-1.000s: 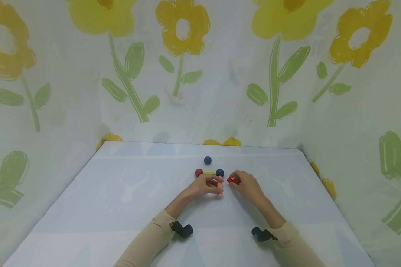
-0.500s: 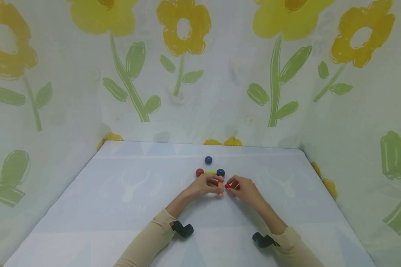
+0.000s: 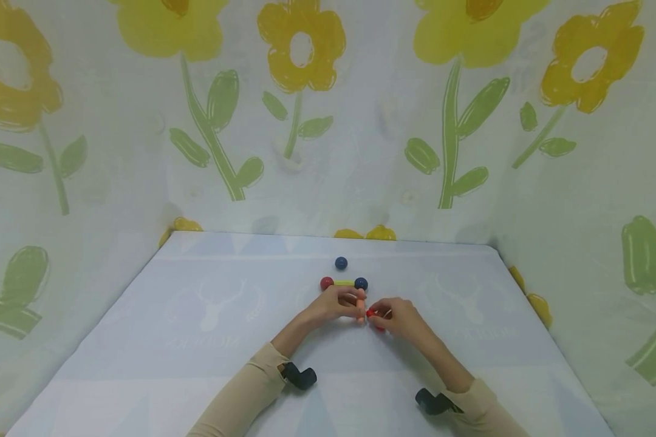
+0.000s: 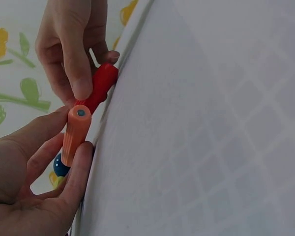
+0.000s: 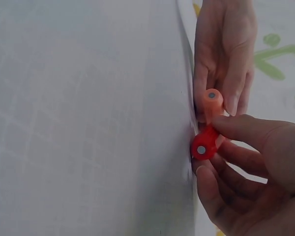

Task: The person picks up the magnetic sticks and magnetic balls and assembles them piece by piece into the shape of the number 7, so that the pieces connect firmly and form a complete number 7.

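My left hand [image 3: 328, 304] holds an orange magnetic rod [image 3: 361, 306] between thumb and fingers; a grey metal disc shows in its end [image 4: 80, 113] in the left wrist view. Just right of it, my right hand [image 3: 401, 318] pinches a red magnetic rod [image 5: 204, 142] between thumb and fingers. In both wrist views one end of the red rod overlaps the orange rod's side. Behind the left fingers lies a yellow-green rod [image 3: 343, 283] with a red ball [image 3: 326, 283] at its left end and a dark blue ball [image 3: 361, 283] at its right.
A second dark blue ball [image 3: 341, 263] sits farther back on the pale cloth-covered table [image 3: 240, 358]. Flower-printed curtains [image 3: 361, 182] rise along the table's back and both sides. Each wrist carries a black camera mount.
My right hand has moved nearer to me and slightly left, bringing the red rod close beside the orange one and turning it. The left hand and the balls stay nearly where they were.
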`<state>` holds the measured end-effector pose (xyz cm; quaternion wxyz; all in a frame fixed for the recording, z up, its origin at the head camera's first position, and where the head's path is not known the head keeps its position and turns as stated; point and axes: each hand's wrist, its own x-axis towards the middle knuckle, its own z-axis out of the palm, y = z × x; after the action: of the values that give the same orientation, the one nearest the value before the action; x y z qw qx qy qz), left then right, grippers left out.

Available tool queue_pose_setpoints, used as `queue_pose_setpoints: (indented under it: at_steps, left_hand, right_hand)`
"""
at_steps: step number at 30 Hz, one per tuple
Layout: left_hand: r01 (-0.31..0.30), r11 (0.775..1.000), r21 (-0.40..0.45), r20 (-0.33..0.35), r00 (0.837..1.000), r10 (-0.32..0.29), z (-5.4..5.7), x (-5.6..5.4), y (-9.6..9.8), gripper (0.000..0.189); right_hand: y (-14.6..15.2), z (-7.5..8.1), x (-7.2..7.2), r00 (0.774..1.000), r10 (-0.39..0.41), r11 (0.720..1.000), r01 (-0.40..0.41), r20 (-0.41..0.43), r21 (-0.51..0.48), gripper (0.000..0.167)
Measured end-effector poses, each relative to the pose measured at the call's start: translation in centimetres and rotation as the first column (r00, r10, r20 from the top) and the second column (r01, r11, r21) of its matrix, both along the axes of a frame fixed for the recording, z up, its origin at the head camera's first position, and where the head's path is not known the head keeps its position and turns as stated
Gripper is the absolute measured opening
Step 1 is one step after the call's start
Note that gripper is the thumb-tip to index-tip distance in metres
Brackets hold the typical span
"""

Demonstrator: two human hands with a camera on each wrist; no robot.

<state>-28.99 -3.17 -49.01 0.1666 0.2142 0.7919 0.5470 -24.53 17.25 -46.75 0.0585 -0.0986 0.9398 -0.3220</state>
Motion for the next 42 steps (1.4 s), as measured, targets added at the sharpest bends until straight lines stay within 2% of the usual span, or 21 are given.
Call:
queue_pose_setpoints:
  at_steps: [10, 12, 13, 24, 31, 42]
  left_hand:
    - [0.0, 1.0, 0.013, 0.017, 1.0, 0.0, 0.7, 0.5, 0.1, 0.035]
    - [0.0, 1.0, 0.011, 0.014, 1.0, 0.0, 0.7, 0.5, 0.1, 0.035]
    - [0.0, 1.0, 0.01, 0.009, 1.0, 0.0, 0.3, 0.3, 0.1, 0.035]
    - [0.014, 1.0, 0.016, 0.002, 1.0, -0.015, 0.3, 0.3, 0.0, 0.033]
    - [0.016, 1.0, 0.004, -0.021, 1.0, -0.016, 0.3, 0.3, 0.0, 0.033]
    - [0.009, 1.0, 0.007, -0.011, 1.0, -0.008, 0.4, 0.4, -0.1, 0.033]
  right_hand:
    - [-0.1, -0.1, 0.4, 0.995, -0.043, 0.998, 0.047, 0.093, -0.038, 0.02]
    - [-0.1, 0.0, 0.5, 0.993, -0.048, 0.998, 0.053, 0.107, -0.046, 0.02]
    - [-0.2, 0.0, 0.6, 0.993, -0.048, 0.997, 0.053, 0.111, -0.051, 0.019]
    - [-0.4, 0.1, 0.8, 0.984, -0.039, 0.996, 0.051, 0.176, -0.066, 0.022]
    - [-0.5, -0.2, 1.0, 0.98, 0.006, 0.995, 0.015, 0.197, -0.103, 0.025]
    - [-0.9, -0.4, 1.2, 0.98, 0.063, 0.988, -0.034, 0.191, -0.148, 0.026]
